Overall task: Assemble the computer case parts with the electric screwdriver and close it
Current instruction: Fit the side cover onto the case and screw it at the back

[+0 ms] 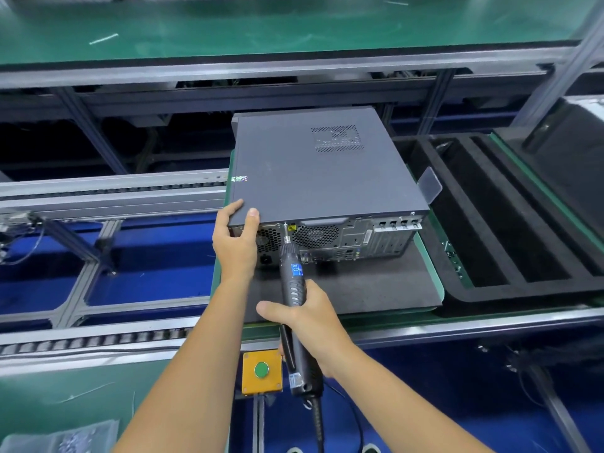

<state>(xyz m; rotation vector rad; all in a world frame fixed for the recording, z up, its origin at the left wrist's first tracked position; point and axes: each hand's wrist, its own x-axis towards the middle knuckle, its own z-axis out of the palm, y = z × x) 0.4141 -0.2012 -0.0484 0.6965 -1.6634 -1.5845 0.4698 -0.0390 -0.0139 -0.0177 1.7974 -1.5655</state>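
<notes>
Two bare hands work at the middle of the frame, over a conveyor line of grey aluminium rails point(108, 204) that runs in from the left edge above blue panels. At the lower left corner lies a clear plastic bag point(62, 436) on a green mat; its contents are too blurred to tell. Low in the centre sits a yellow square box with a round green push button point(261, 369).

The left hand point(236, 241) grips the near left corner of the dark grey metal computer case point(323, 171), thumb on the top panel, one finger along the left edge, the others curled under and hidden behind the corner. The case lies flat on a dark foam pad point(376, 289) carried by a green-edged pallet, centre of the frame, its lid in place and a perforated vent patch near its far right. Its rear panel with fan grilles and ports faces the camera, and the left hand covers part of it.

The right hand point(304, 318) is wrapped round the black electric screwdriver point(293, 289), thumb pointing left across the barrel, fingers closed behind it. The tool slants up and slightly left from a cable at the bottom of the frame; its bit meets the top edge of the rear panel, just right of the left thumb. The barrel blocks a strip of the rear panel.

To the right, touching the pallet, lies a black foam tray with long slots point(510, 223). A small translucent tab point(429, 188) stands by the case's right edge. A green upper shelf point(261, 24) spans the top.
</notes>
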